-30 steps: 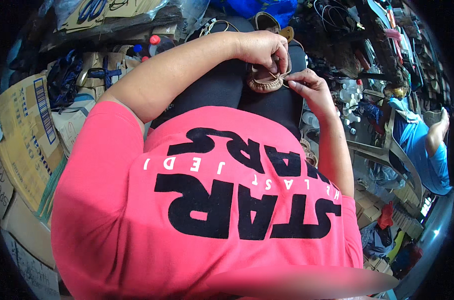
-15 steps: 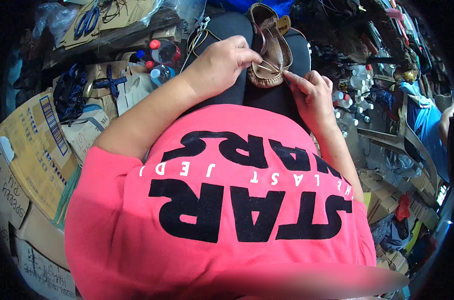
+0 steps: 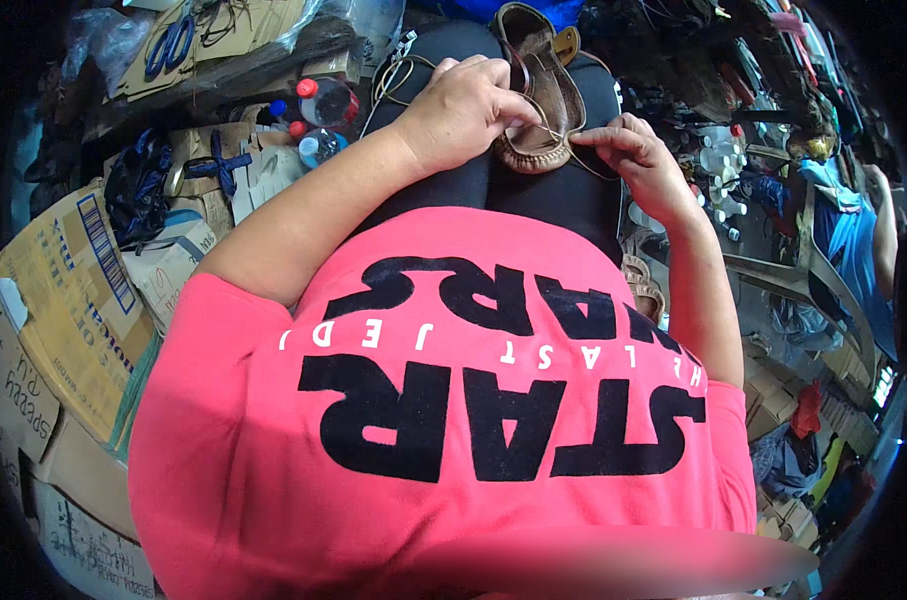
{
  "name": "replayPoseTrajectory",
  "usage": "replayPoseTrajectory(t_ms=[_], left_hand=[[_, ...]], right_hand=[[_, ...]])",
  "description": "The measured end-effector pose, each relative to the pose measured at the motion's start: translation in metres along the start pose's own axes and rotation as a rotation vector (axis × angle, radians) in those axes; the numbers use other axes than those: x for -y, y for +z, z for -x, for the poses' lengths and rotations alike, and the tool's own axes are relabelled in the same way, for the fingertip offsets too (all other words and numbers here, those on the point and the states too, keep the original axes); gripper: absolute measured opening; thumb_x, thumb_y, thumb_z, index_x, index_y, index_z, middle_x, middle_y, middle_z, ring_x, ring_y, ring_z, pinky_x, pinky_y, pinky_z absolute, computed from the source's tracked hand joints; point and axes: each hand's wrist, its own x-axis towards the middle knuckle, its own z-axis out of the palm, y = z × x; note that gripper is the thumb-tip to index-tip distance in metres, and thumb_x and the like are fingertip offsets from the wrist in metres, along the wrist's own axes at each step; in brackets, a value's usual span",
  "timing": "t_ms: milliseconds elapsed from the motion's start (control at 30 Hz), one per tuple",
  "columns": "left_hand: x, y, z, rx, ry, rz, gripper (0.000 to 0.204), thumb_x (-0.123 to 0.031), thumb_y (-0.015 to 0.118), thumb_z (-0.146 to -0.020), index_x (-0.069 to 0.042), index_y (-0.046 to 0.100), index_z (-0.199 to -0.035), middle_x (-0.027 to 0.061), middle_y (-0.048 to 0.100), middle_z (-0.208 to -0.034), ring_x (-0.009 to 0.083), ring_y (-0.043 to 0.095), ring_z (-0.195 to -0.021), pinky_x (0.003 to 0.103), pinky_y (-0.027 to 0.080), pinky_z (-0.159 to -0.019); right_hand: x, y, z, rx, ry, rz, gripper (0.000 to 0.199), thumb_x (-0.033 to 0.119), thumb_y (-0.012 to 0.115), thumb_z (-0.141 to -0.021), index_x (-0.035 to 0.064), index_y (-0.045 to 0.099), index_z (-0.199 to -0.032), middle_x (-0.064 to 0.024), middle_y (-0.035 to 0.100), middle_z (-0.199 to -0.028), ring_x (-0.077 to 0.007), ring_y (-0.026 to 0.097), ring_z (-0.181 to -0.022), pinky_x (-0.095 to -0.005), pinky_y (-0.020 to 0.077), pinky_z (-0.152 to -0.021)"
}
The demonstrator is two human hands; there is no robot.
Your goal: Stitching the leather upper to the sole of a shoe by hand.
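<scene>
On the moccasin's left (image 3: 561, 92), our left hand (image 3: 470, 108) clamps a thin cord (image 3: 545, 131); the moccasin lies on our lap (image 3: 441, 58). Our right hand (image 3: 637, 158) touches its right rim, clamped or not we can't tell; tugging hard could snap the cord.

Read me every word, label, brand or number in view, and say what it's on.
I won't copy wording out; here's where it stands.
Pink shirt: big black letters, smaller white ones, upside down.
Yellow carton: blue print, partly blurred.
Pale box: dark handwritten marks.
Box at left edge: black handwriting.
Lowest box at left: handwriting, too blurred to read.
Bottles: any print too small to read.
</scene>
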Motion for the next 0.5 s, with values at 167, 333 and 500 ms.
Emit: replayPoseTrajectory(t_ms=[167, 333, 500], left_hand=[[0.0028, 0.0009, 0.001, -0.007, 0.008, -0.015, 0.019, -0.015, 0.069, -0.075, -0.025, 0.073, -0.091, 0.0008, 0.049, -0.076, 0.02, 0.053, -0.078, 0.035, 0.037, -0.07], [0.0033, 0.0024, 0.0014, 0.007, 0.006, -0.01, 0.019, -0.015, 0.069, -0.075, -0.026, 0.073, -0.091, 0.0005, 0.049, -0.074, 0.0196, 0.053, -0.077, 0.034, 0.036, -0.071], [-0.0022, 0.0037, 0.001, 0.041, -0.022, -0.005, 0.015, -0.018, 0.068, -0.077, -0.026, 0.073, -0.088, -0.0013, 0.051, -0.073, 0.0174, 0.054, -0.077, 0.034, 0.035, -0.073]], right_hand=[[-0.0012, 0.001, -0.0008, 0.011, 0.03, -0.072, 0.044, -0.01, 0.056, -0.074, 0.0183, 0.072, -0.104, -0.0025, 0.052, -0.08, -0.0172, 0.05, -0.081, -0.0273, 0.0432, -0.076], [-0.0038, 0.0024, -0.0008, 0.003, 0.008, -0.064, 0.046, -0.011, 0.055, -0.074, 0.0182, 0.072, -0.105, -0.0018, 0.051, -0.08, -0.0164, 0.049, -0.083, -0.0265, 0.0421, -0.078], [-0.0045, 0.0013, -0.0027, 0.055, 0.018, -0.164, 0.047, -0.012, 0.055, -0.072, 0.0166, 0.072, -0.106, 0.0006, 0.046, -0.075, -0.0142, 0.046, -0.079, -0.0245, 0.0406, -0.077]])
